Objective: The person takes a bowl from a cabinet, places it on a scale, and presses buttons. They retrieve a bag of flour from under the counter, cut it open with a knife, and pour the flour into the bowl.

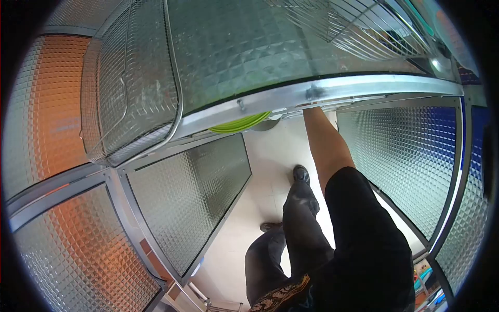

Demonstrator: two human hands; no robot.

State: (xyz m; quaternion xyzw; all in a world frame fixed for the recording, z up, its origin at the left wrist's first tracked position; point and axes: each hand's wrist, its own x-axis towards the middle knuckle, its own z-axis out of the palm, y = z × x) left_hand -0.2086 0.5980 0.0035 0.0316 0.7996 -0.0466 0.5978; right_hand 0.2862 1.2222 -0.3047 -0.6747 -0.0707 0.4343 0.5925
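Observation:
A bare forearm (327, 143) in a black sleeve reaches up under the metal front edge (280, 95) of a glass-topped cabinet. It looks like my right arm; the hand at its end is hidden beneath the edge. Left of the forearm, green plates (240, 124) and part of a grey round dish (267, 125) show below that edge. My left hand is nowhere in the frame.
A wire basket (132, 88) stands on the left of the top, a wire rack (364, 31) at the right. Two textured glass doors, left (192, 195) and right (405, 156), stand open beside my legs. Shelved items (426, 281) show at the lower right.

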